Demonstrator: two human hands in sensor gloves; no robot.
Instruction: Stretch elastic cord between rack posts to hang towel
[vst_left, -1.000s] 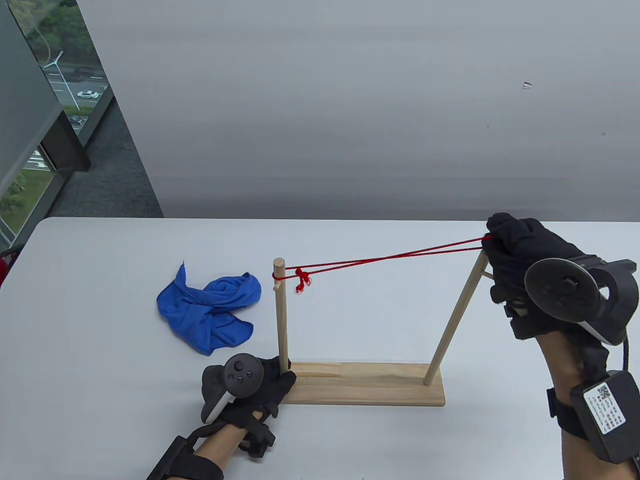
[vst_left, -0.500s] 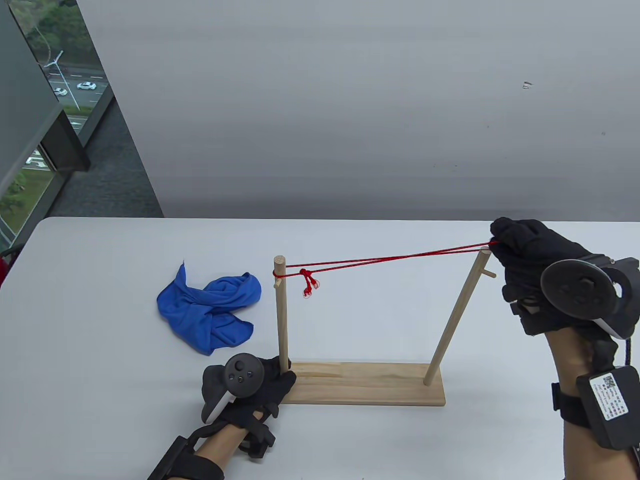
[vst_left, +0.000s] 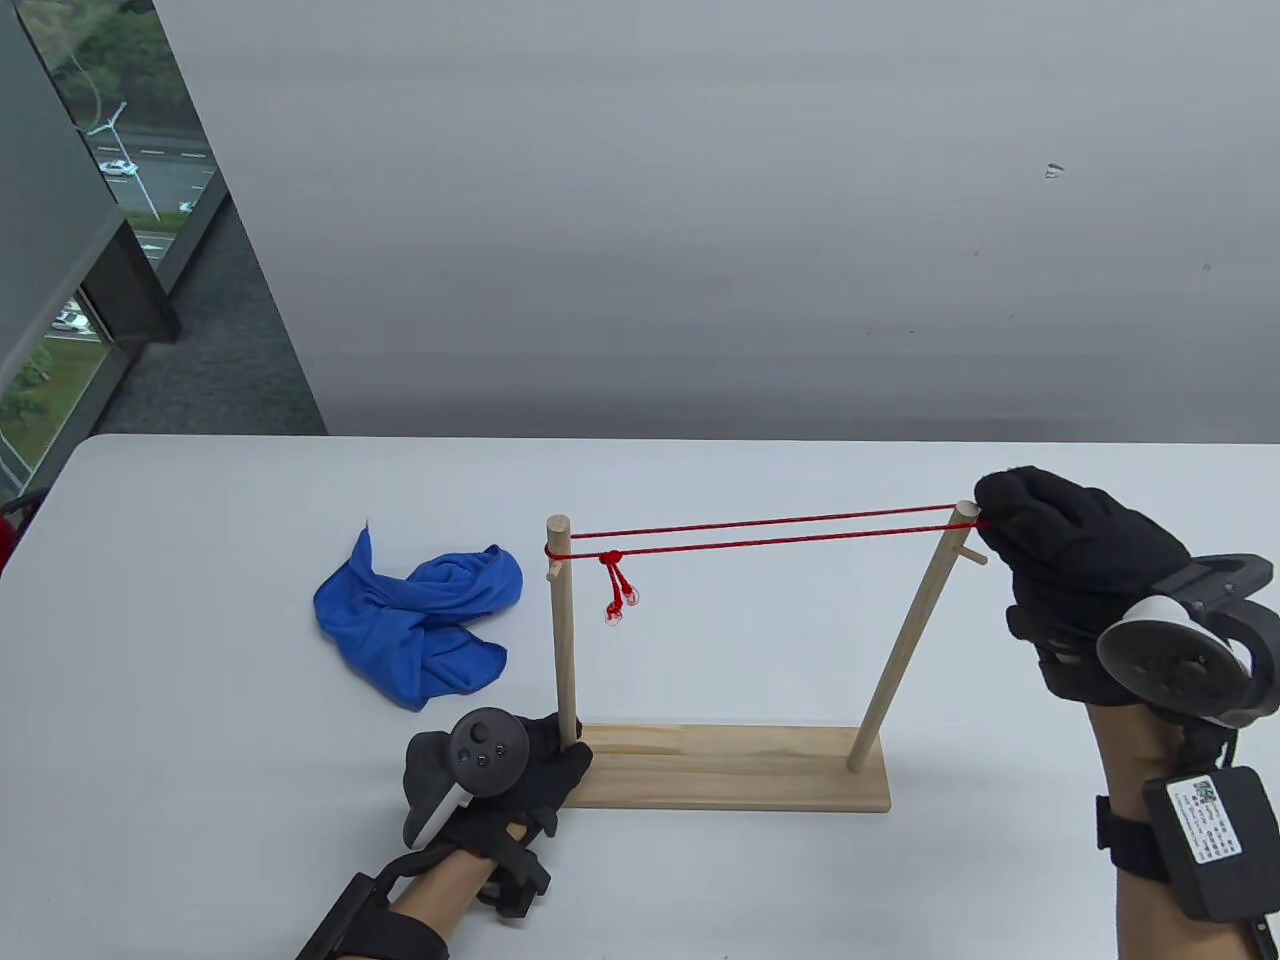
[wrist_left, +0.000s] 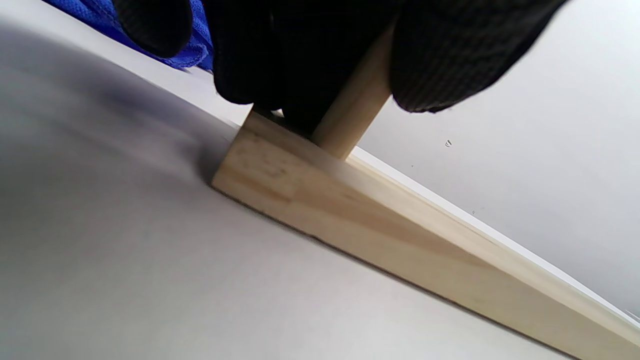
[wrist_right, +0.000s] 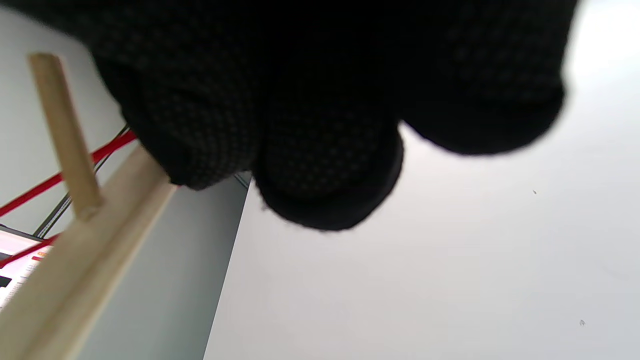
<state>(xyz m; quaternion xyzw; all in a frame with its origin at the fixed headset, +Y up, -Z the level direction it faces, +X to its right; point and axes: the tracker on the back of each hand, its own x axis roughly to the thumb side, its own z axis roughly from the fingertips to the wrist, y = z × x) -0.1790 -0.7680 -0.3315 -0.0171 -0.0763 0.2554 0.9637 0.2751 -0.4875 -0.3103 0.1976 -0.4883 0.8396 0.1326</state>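
table view shows one red elastic cord (vst_left: 765, 532) running as two nearly level strands between the tops of the two posts of one wooden rack (vst_left: 735, 768). at the left post (vst_left: 561, 630) the cord is looped just under the tip, above a small side peg, and one knot with two short tails hangs from the lower strand close beside it. at the right post (vst_left: 912, 632), which leans outward toward its top, both strands reach the tip, where the right hand (vst_left: 1075, 575) is closed around the cord's end, fingers curled against the post top; one small peg sticks out just below. in the right wrist view the gloved fingers (wrist_right: 310, 165) bunch tightly beside that post (wrist_right: 85, 260) and peg, with the red cord (wrist_right: 60, 180) passing behind; the exact pinch is hidden.

the left hand (vst_left: 500, 775) sits at the foot of the left post, its grip wrapped around the post's base and resting on the end of the rack's flat base board. the left wrist view confirms this: fingers (wrist_left: 450, 55) on either side of the post (wrist_left: 352, 117) where it meets the board (wrist_left: 400, 230).

one blue towel (vst_left: 420, 625) lies crumpled on the white table (vst_left: 200, 750), left of the rack and apart from it, untouched by either hand.
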